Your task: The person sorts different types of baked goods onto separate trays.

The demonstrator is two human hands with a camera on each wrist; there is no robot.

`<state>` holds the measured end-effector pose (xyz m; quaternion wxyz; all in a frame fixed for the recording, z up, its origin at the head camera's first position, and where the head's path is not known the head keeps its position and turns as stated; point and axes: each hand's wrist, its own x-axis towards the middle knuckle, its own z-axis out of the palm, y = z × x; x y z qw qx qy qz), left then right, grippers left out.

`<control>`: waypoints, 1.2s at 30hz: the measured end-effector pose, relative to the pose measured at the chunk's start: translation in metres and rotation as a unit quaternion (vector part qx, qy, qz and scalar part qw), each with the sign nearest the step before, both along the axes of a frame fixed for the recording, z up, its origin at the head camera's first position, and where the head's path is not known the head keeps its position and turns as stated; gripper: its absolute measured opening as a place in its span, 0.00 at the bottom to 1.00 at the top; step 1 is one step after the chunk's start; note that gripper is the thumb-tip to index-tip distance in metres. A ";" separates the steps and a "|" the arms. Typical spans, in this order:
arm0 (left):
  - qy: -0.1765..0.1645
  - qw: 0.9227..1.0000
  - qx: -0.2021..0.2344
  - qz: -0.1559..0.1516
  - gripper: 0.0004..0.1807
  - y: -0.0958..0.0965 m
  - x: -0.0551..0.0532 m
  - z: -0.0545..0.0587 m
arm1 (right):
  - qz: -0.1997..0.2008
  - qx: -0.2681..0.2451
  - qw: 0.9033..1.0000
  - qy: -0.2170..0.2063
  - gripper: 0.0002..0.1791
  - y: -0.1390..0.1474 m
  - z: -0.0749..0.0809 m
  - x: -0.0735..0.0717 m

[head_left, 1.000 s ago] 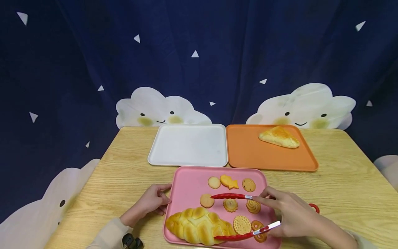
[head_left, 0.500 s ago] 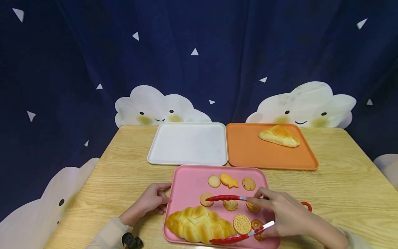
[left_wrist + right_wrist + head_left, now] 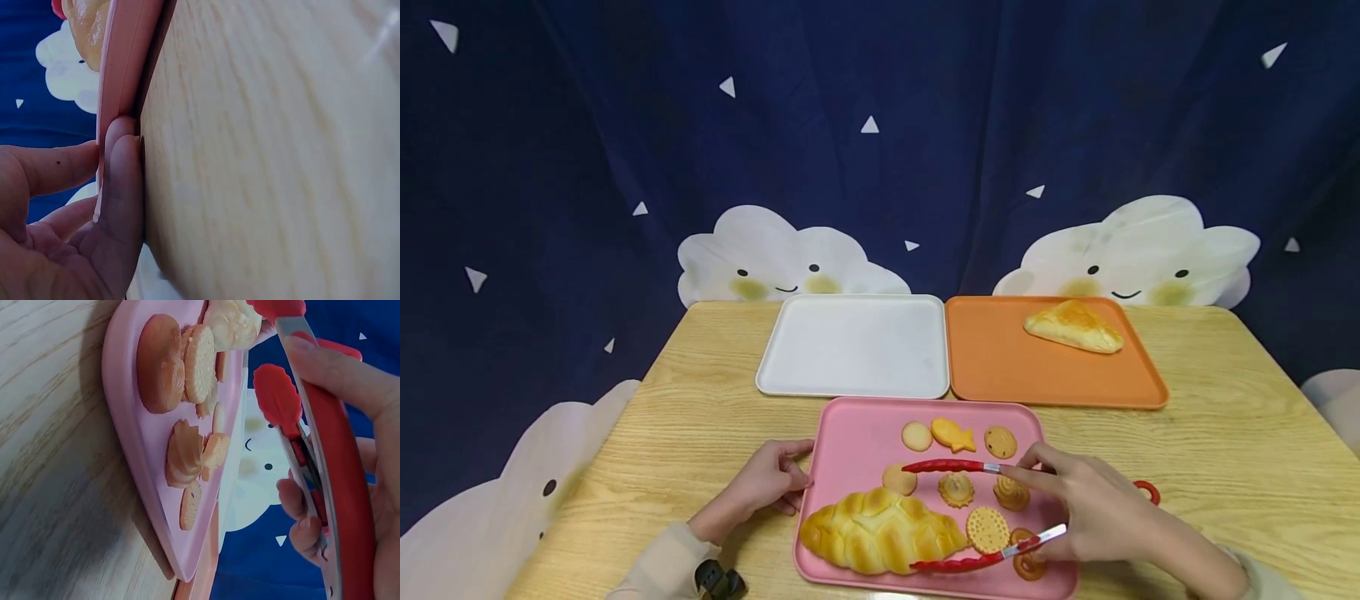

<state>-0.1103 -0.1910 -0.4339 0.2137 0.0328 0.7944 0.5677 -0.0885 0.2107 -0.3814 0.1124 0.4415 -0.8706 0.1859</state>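
My left hand (image 3: 767, 479) pinches the left rim of the pink tray (image 3: 842, 417); in the left wrist view some fingers (image 3: 125, 169) lie under that rim. In my right hand (image 3: 1101, 508) are red-and-silver tongs (image 3: 951, 466), spread wide over the tray. Their near arm lies along the front side of a braided bread loaf (image 3: 872, 533); the far arm overlaps a round cookie (image 3: 898, 480). Beside the loaf are a dotted round cracker (image 3: 988, 530) and a pretzel (image 3: 1028, 567), partly hidden by the tongs. Two swirled cookies (image 3: 956, 490) sit behind the cracker.
At the tray's back are a plain round cookie (image 3: 917, 436), a fish-shaped cracker (image 3: 952, 435) and a speckled cookie (image 3: 1000, 442). Beyond stand a white tray (image 3: 853, 346) and an orange tray (image 3: 1000, 358) holding a triangular pastry (image 3: 1073, 327). A patterned dark-blue curtain (image 3: 880, 183) hangs behind the table.
The tongs moved left, then their arms shifted away from me. The loaf has slid slightly toward the back, and the cracker and pretzel moved a little right. My left hand stayed put.
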 end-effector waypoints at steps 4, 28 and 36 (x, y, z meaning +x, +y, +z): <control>-0.002 1.000 0.002 0.001 0.31 0.001 0.000 0.001 | 0.009 -0.005 1.000 -0.003 0.37 -0.001 -0.002 -0.001; -0.003 1.000 0.011 0.006 0.31 0.001 0.000 0.001 | 0.037 0.034 0.999 0.013 0.40 -0.030 -0.017 -0.009; 0.001 1.000 0.009 0.004 0.31 0.000 0.000 -0.001 | 0.008 0.051 0.997 -0.064 0.40 -0.032 -0.015 -0.006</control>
